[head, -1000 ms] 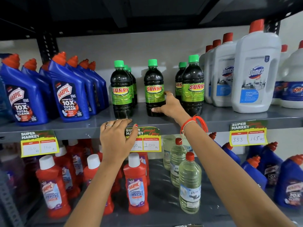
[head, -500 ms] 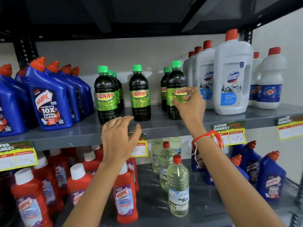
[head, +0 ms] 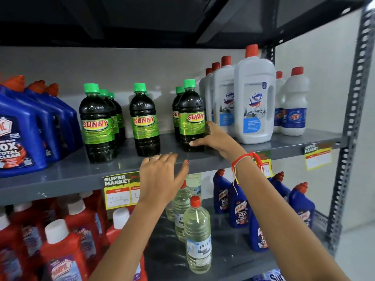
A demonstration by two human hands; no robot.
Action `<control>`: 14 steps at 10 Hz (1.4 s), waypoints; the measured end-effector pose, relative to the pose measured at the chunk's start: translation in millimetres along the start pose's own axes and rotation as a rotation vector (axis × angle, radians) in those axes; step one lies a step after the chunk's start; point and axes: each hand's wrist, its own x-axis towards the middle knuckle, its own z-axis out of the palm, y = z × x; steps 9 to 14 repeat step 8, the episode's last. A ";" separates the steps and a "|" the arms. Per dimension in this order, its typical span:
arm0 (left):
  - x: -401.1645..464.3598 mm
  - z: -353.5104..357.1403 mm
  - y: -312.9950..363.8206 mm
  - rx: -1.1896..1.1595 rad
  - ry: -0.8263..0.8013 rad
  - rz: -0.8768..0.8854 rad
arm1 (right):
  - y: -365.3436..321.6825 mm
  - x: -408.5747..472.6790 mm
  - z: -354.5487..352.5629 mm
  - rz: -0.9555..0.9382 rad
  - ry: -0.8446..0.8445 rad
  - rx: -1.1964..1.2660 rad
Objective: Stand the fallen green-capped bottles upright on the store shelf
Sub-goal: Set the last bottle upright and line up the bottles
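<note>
Green-capped bottles point(head: 144, 122) with dark contents are seen standing upright on the grey shelf point(head: 67, 175), in three short rows running toward the back wall. The front bottle of the right row point(head: 191, 116) is grasped low on its body by the right hand point(head: 215, 139), thumb at the front of the base and fingers round its right side, next to the white bottles point(head: 254, 98). The left hand point(head: 162, 177) is held open at the shelf's front edge, fingers spread and gripping nothing, over the price tag point(head: 119, 191). Blue bottles point(head: 22, 138) are ranged at the shelf's left end.
</note>
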 end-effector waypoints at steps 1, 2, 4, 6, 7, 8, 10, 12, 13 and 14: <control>0.4 -0.3 0.8 -0.015 0.006 -0.012 | 1.8 5.2 4.3 -0.019 0.031 -0.081; 0.5 -0.2 1.2 -0.028 0.012 -0.018 | 1.0 7.6 9.8 -0.046 0.131 -0.186; -0.2 -0.4 1.3 -0.036 0.011 -0.024 | -5.0 9.6 12.7 -0.065 0.206 -0.325; 0.5 -0.1 2.0 -0.044 0.021 -0.029 | -10.6 6.2 14.9 -0.062 0.206 -0.359; 0.8 0.2 0.8 -0.035 0.040 -0.020 | -7.2 9.2 15.6 -0.060 0.184 -0.339; 0.6 1.2 1.4 -0.068 0.080 -0.027 | -8.0 5.5 14.3 -0.058 0.184 -0.296; 0.6 1.2 1.4 -0.068 0.080 -0.027 | -8.0 5.5 14.3 -0.058 0.184 -0.296; 0.6 1.2 1.4 -0.068 0.080 -0.027 | -8.0 5.5 14.3 -0.058 0.184 -0.296; 0.6 1.2 1.4 -0.068 0.080 -0.027 | -8.0 5.5 14.3 -0.058 0.184 -0.296; 0.6 1.2 1.4 -0.068 0.080 -0.027 | -8.0 5.5 14.3 -0.058 0.184 -0.296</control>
